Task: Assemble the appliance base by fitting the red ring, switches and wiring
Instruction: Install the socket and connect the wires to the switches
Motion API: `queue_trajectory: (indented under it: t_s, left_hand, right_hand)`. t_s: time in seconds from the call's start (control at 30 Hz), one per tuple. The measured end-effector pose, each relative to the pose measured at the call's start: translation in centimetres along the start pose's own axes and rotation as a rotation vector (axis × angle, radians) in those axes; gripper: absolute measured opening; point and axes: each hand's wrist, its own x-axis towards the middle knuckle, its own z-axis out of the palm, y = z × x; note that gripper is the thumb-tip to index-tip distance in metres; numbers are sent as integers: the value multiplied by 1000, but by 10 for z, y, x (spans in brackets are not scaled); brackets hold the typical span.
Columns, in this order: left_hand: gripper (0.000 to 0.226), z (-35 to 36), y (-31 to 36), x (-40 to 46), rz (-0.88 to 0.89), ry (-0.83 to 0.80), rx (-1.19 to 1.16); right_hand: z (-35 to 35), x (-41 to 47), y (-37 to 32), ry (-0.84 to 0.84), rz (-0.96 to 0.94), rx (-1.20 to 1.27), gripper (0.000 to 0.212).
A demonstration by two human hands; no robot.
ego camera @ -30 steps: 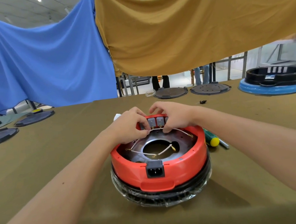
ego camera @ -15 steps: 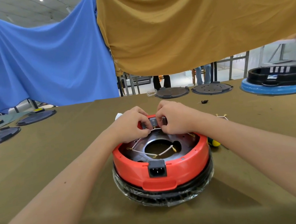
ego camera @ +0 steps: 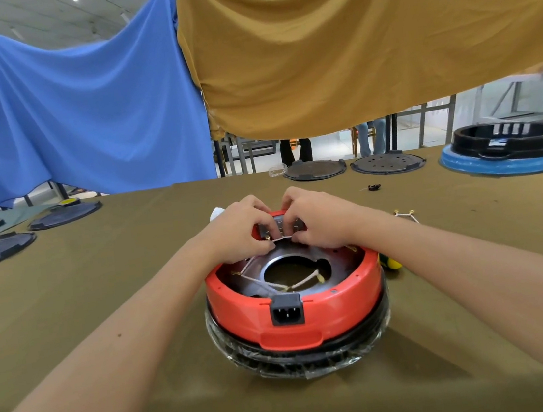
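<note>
Our left hand (ego camera: 237, 232) and right hand (ego camera: 320, 220) pinch 1 wire (ego camera: 281, 238) between them, before the switches (ego camera: 283, 226) on the red ring (ego camera: 311, 307).

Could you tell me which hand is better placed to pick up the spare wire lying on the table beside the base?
The right hand. The spare wire lies on the table to the right of the red ring, close beside the right forearm; the left hand would have to cross over.
</note>
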Motion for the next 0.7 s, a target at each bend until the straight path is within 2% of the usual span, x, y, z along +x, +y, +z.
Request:
queue_trajectory:
  t_s: [0.33, 0.57, 0.7]
  left_hand:
    - [14, -1, 1, 0, -4, 25, -26]
    - [32, -1, -1, -1, -34, 85, -60]
    - [35, 0, -4, 0, -42, 101, -51]
  right_hand:
    - [1, 1, -1, 5, -8, 15, 11]
    - [-1, 3, -3, -13, -6, -41, 17]
    - [-1, 3, -5, -13, -12, -76, 17]
